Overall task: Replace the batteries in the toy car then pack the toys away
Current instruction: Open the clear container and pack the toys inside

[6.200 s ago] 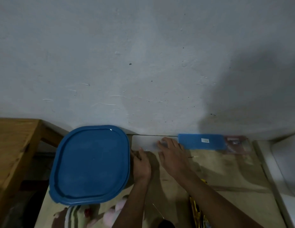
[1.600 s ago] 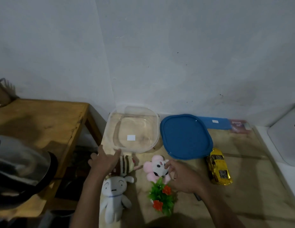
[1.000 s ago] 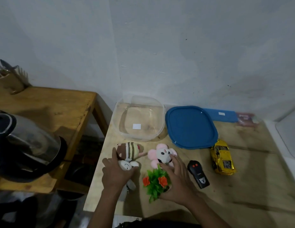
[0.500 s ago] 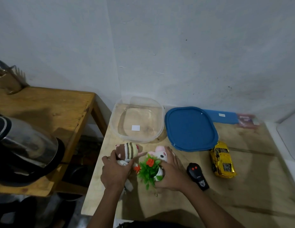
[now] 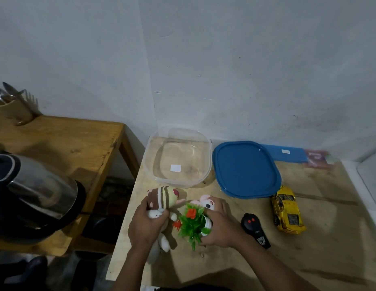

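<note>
My left hand (image 5: 145, 225) grips the white plush doll (image 5: 156, 215) and presses against the brown striped plush (image 5: 162, 198) above it. My right hand (image 5: 218, 229) is closed on the small white pot of the green plastic plant with red flowers (image 5: 192, 221), and its fingers also cover the pink plush (image 5: 206, 203). The clear plastic container (image 5: 179, 157) stands open by the wall, its blue lid (image 5: 245, 169) lying beside it. The yellow toy car (image 5: 287, 211) and the black remote (image 5: 255, 229) lie to the right of my hands.
A flat blue box (image 5: 285, 155) and a reddish packet (image 5: 316, 159) lie against the wall. A lower wooden table (image 5: 63, 143) on the left carries a steel kettle (image 5: 29, 196) and a cutlery holder (image 5: 12, 108). A white appliance edge (image 5: 369, 181) borders the right side.
The container was opened and its lid laid beside it. Both hands came back to the toys, gathered the plushes and the plant together and lifted the plant slightly.
</note>
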`<state>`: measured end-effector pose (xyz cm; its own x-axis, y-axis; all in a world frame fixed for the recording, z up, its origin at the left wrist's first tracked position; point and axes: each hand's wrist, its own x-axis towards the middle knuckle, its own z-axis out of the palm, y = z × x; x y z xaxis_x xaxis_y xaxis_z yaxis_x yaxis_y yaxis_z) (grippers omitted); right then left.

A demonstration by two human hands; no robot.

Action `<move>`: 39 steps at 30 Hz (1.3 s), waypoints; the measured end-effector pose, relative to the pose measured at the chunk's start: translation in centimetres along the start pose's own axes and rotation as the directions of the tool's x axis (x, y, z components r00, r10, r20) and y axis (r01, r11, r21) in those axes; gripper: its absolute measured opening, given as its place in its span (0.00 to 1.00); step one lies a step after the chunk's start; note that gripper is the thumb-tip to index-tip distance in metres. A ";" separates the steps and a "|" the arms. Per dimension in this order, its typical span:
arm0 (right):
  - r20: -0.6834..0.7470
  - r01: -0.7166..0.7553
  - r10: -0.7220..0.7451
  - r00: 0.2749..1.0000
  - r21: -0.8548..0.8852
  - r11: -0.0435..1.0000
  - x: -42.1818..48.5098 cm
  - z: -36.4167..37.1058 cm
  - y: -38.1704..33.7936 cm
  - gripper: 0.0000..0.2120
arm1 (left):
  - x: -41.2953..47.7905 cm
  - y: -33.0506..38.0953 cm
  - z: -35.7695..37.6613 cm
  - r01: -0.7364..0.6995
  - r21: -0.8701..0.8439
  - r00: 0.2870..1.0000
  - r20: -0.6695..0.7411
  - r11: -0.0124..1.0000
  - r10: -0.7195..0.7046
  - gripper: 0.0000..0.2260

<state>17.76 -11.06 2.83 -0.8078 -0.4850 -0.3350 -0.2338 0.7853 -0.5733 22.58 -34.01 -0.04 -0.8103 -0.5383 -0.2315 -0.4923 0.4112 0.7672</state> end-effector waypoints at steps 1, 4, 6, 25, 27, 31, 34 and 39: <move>-0.028 0.025 -0.024 0.999 0.041 0.999 -0.3 -0.2 -0.2 0.37 | 0.1 0.0 -0.4 0.000 -0.050 1.000 0.023 0.999 0.001 0.32; -0.146 0.119 -0.091 0.985 0.195 0.974 -0.8 -1.2 -1.3 0.33 | 0.2 0.2 -1.8 -0.066 -0.258 0.994 0.066 0.964 0.085 0.36; -0.226 0.176 -0.110 0.968 0.301 0.937 -0.9 -2.4 -2.2 0.38 | 0.2 1.0 -3.2 -0.095 -0.356 0.991 0.050 0.930 0.121 0.33; -0.230 0.127 -0.077 0.970 0.213 0.969 11.6 -11.6 -3.4 0.29 | 16.1 15.5 -1.0 -0.151 0.225 0.976 0.187 0.963 0.110 0.30; -0.190 0.129 -0.097 0.977 0.163 0.978 12.3 -11.8 -3.6 0.30 | 16.9 15.0 -0.5 -0.154 0.265 0.979 0.172 0.952 0.110 0.29; -0.116 0.117 -0.114 0.987 0.012 0.993 14.1 -11.4 -3.2 0.31 | 16.7 14.5 -1.3 -0.190 0.084 0.981 -0.011 0.978 0.191 0.22; -0.080 0.128 -0.146 0.986 -0.202 0.971 15.4 -10.4 -2.8 0.34 | 15.9 13.0 -2.0 -0.205 0.108 0.966 -0.137 0.973 0.219 0.20; -0.068 0.127 -0.176 0.982 -0.446 0.886 16.1 -9.0 -1.7 0.34 | 15.2 8.6 -0.9 -0.097 -0.056 0.995 -0.002 0.994 0.097 0.17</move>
<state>0.29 -16.79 5.12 -0.7893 -0.5879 -0.1771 -0.5513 0.8055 -0.2173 6.31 -39.34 3.54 -0.8536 -0.4973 -0.1550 -0.3931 0.4198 0.8181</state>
